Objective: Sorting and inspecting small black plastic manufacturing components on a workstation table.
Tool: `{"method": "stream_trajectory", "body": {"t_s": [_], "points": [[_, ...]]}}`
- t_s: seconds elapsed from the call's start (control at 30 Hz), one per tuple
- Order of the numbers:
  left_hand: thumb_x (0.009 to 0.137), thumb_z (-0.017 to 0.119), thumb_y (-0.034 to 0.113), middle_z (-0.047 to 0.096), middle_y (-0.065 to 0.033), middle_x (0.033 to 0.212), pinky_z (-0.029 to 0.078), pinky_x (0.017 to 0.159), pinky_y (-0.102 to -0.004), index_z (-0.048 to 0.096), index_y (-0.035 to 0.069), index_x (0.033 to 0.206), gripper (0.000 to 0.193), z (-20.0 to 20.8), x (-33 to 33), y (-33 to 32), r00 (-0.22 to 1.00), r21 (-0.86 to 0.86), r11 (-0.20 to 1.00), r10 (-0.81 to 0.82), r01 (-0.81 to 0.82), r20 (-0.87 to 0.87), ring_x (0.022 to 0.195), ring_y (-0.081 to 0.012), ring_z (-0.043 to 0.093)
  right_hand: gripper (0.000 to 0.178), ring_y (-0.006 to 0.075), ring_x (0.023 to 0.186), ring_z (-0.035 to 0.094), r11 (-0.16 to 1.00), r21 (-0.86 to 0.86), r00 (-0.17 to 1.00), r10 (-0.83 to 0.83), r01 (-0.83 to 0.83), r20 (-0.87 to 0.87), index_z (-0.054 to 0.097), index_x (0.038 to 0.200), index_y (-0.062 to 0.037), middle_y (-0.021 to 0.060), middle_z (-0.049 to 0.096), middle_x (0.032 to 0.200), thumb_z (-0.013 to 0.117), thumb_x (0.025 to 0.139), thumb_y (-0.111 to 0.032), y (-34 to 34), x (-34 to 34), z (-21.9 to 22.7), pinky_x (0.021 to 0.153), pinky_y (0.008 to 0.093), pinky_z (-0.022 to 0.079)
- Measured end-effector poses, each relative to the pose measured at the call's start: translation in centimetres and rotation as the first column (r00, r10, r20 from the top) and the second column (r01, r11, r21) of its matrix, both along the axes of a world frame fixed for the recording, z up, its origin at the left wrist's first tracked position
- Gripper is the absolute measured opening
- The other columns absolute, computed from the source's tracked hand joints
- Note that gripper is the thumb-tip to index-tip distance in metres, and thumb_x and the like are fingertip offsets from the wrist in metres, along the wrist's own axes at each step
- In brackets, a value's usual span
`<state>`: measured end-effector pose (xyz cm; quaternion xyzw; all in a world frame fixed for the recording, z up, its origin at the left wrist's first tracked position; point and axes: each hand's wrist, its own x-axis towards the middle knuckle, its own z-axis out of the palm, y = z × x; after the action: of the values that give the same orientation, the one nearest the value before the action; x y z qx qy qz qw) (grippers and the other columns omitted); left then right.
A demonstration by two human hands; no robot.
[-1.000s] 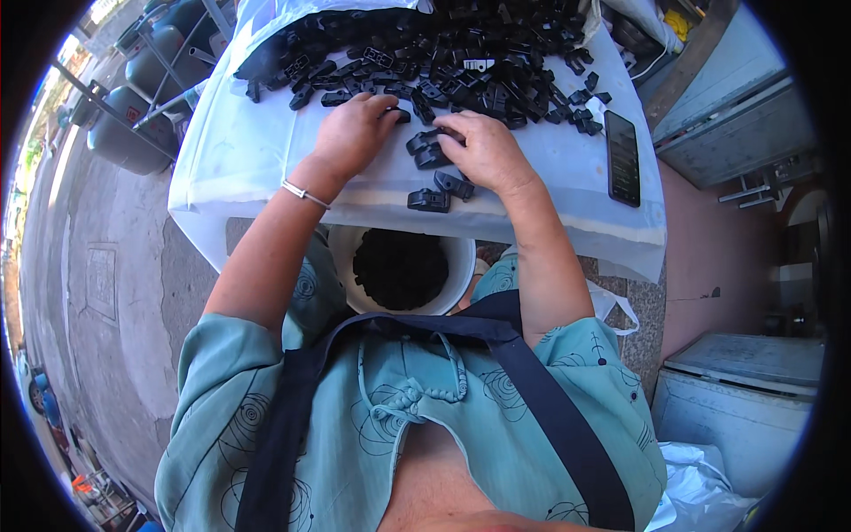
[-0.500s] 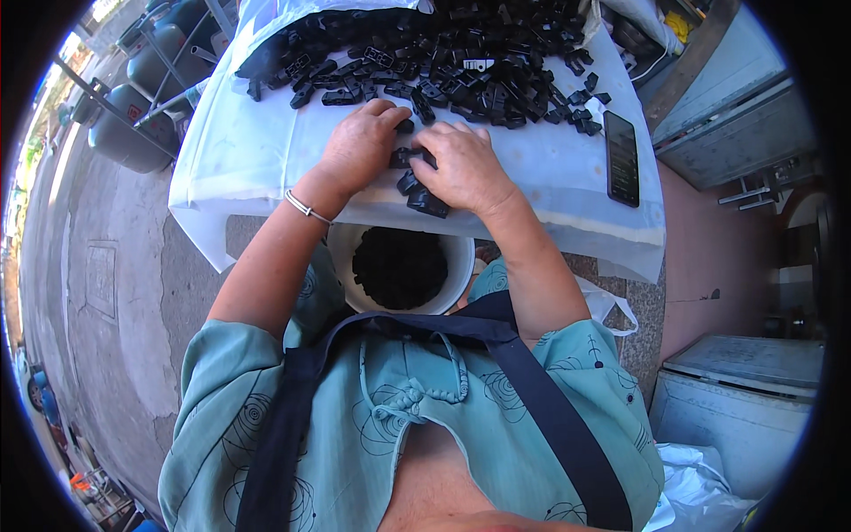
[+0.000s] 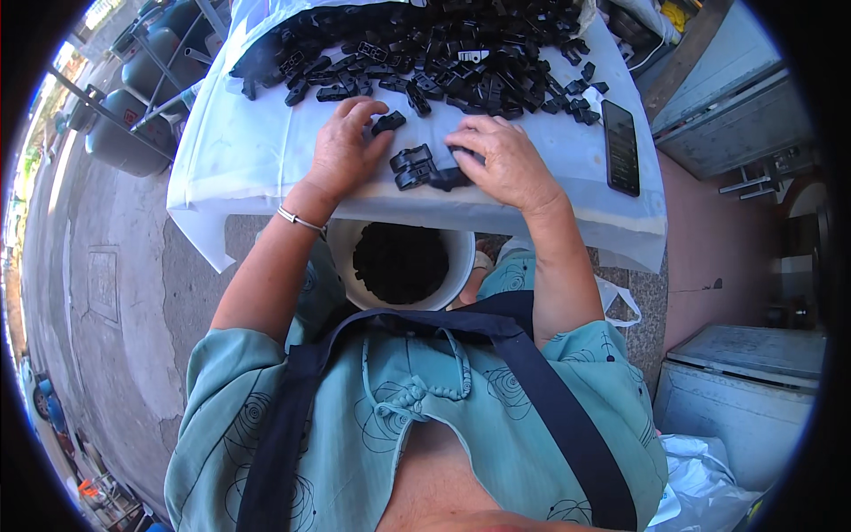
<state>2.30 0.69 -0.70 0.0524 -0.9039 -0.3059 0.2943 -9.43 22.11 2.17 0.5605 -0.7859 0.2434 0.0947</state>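
My left hand [image 3: 344, 149] lies flat on the white table cover [image 3: 248, 168], fingertips touching a small black plastic part [image 3: 387, 122]. My right hand [image 3: 502, 160] curls over a few black plastic parts [image 3: 415, 167] at the table's near edge. A big heap of black plastic parts [image 3: 443, 44] lies farther back on the table. Below the near edge, between my arms, stands a white bucket [image 3: 448, 284] filled with black parts.
A black phone [image 3: 620, 147] lies on the table's right side. Grey gas cylinders [image 3: 124, 133] stand on the pavement at the left. A white box [image 3: 745, 390] and a plastic bag [image 3: 700, 479] are at the lower right.
Both hands have drawn back from the heap toward the table's near edge, dragging a few black parts with them, close above the bucket.
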Motion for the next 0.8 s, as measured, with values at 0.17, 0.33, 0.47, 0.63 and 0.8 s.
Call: {"method": "stream_trajectory", "body": {"t_s": [0.17, 0.33, 0.47, 0.63, 0.8], "points": [[0.076, 0.069, 0.013, 0.065, -0.012, 0.095, 0.049, 0.084, -0.0403, 0.063, 0.008, 0.103, 0.028, -0.8, -0.1, 0.4, 1.0, -0.11, 0.994, 0.019, -0.02, -0.011, 0.092, -0.0325, 0.06, 0.026, 0.0301, 0.098, 0.059, 0.979, -0.102, 0.98, -0.186, 0.179, -0.067, 0.069, 0.103, -0.0071, 0.0109, 0.061, 0.111, 0.067, 0.077, -0.005, -0.1, -0.2, -0.2, 0.087, 0.0408, 0.047], [0.076, 0.069, 0.014, 0.065, -0.012, 0.094, 0.049, 0.083, -0.041, 0.063, 0.007, 0.101, 0.027, -1.3, -0.1, 0.4, 0.997, -0.08, 0.994, 0.072, -0.073, -0.017, 0.092, -0.0329, 0.06, 0.028, 0.0303, 0.094, 0.063, 0.981, -0.137, 0.986, 0.146, -0.134, 0.081, 0.067, 0.106, -0.0054, 0.0127, 0.06, 0.112, 0.069, 0.078, -0.007, -2.8, 2.6, -0.8, 0.081, 0.0368, 0.052], [0.076, 0.069, 0.014, 0.065, -0.0122, 0.093, 0.049, 0.081, -0.0411, 0.064, 0.007, 0.099, 0.025, -1.0, -0.5, 0.2, 0.999, -0.038, 0.999, 0.029, -0.031, -0.04, 0.091, -0.0327, 0.061, 0.027, 0.0303, 0.09, 0.064, 0.98, -0.175, 0.992, 0.108, -0.095, 0.062, 0.066, 0.107, -0.0041, 0.0138, 0.058, 0.114, 0.067, 0.08, -0.004, -2.7, 2.6, -0.5, 0.078, 0.0358, 0.053], [0.078, 0.068, 0.017, 0.064, -0.0118, 0.092, 0.049, 0.08, -0.04, 0.064, 0.007, 0.101, 0.026, -0.5, -0.4, -0.1, 0.999, -0.032, 0.999, 0.033, -0.032, 0.032, 0.089, -0.0316, 0.06, 0.022, 0.0283, 0.08, 0.064, 0.981, -0.192, 0.992, 0.037, -0.013, 0.124, 0.067, 0.104, -0.0025, 0.0132, 0.064, 0.098, 0.062, 0.082, -0.002, 0.3, 0.6, 0.9, 0.072, 0.0323, 0.052], [0.079, 0.07, 0.014, 0.065, -0.0098, 0.094, 0.052, 0.073, -0.0339, 0.064, 0.006, 0.104, 0.027, -0.6, -0.4, 0.1, 0.999, -0.095, 0.995, 0.036, -0.032, 0.034, 0.082, -0.0254, 0.063, 0.023, 0.0291, 0.078, 0.064, 0.992, 0.047, 0.991, -0.117, 0.114, 0.068, 0.066, 0.102, -0.0033, 0.0124, 0.061, 0.091, 0.066, 0.082, -0.014, 1.2, 2.8, 1.2, 0.071, 0.0358, 0.052]]}}
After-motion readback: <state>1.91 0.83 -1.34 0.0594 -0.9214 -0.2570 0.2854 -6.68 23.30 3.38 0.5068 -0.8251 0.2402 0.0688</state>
